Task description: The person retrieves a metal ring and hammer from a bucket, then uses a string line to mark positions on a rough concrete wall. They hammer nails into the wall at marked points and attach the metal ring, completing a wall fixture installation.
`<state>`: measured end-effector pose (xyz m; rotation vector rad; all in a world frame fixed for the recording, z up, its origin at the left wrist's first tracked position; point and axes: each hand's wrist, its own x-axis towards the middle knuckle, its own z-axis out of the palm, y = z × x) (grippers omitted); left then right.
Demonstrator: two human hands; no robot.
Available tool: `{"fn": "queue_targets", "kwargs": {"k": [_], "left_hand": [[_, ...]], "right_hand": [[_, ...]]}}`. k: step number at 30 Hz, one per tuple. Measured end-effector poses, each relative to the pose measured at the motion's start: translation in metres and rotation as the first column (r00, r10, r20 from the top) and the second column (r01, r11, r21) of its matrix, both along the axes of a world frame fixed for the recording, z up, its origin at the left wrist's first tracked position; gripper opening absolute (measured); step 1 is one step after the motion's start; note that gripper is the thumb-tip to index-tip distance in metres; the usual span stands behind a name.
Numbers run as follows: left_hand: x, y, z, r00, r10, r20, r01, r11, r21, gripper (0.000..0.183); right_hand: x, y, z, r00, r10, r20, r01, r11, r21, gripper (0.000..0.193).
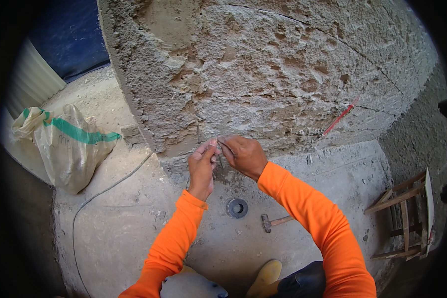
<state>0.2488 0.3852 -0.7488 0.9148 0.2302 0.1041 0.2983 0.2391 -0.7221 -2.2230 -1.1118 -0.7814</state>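
My left hand (201,168) and my right hand (243,155) meet in front of the foot of a rough, chipped plaster wall (263,64). Both are closed, fingertips pinched together around something small and thin. A short dark thin piece shows beneath the fingers, but its kind is not clear. On the concrete floor (119,223) below them sits a grey ring-shaped thing (230,208) with a round hole. To its right lies a hammer (266,224), its wooden handle partly covered by my right sleeve.
A whitish sack (77,159) with a green band stands at the left. Beside it a grey cable (95,195) curves across the floor. A thin red strip (339,118) slants against the wall at right. A wooden frame like a stool (405,221) lies at the far right.
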Motion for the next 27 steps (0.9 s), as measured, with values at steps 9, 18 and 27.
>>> {"fn": "queue_targets", "kwargs": {"k": [9, 18, 27], "left_hand": [[0.005, 0.002, -0.015, 0.978, 0.135, 0.162, -0.184, 0.923, 0.338, 0.029], [0.003, -0.003, -0.028, 0.98, 0.037, 0.197, -0.105, 0.932, 0.348, 0.023], [0.009, -0.004, -0.013, 0.947, 0.059, 0.315, -0.123, 0.975, 0.187, 0.036]], "right_hand": [[-0.001, 0.002, 0.009, 1.0, -0.008, 0.01, 0.008, 0.999, -0.051, 0.014], [0.003, 0.0, 0.03, 0.985, -0.079, 0.156, 0.107, 0.978, -0.18, 0.015], [0.002, -0.002, 0.045, 0.966, -0.054, 0.253, 0.116, 0.964, -0.239, 0.017]]}}
